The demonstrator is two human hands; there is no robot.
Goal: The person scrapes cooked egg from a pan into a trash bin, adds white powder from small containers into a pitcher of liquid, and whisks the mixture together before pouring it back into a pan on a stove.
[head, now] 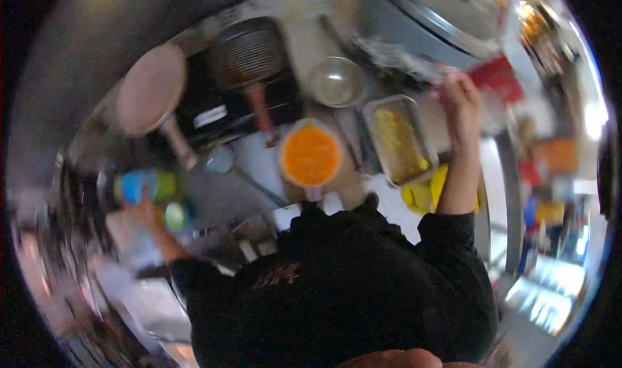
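My right hand (457, 91) is raised at the upper right, its fingers closed on what looks like a clear plastic bag (396, 54); a blurred red item (498, 81) is just beyond it. At the far left my left hand (143, 205) reaches to a blue and green container (148, 186); blur hides whether it grips it. Before my body stands a round vessel of orange liquid or sauce (311, 155). Right of that, a metal tray (422, 166) holds yellow food, and a shallow metal bowl (336, 81) stands behind.
A ridged grill pan (252, 52) rests on the black stove (199, 88). Left of it lies a round pinkish pan or lid (153, 91) with a handle. A ladle (221, 159) lies near the middle. Yellow items (420, 198) lie beside the tray.
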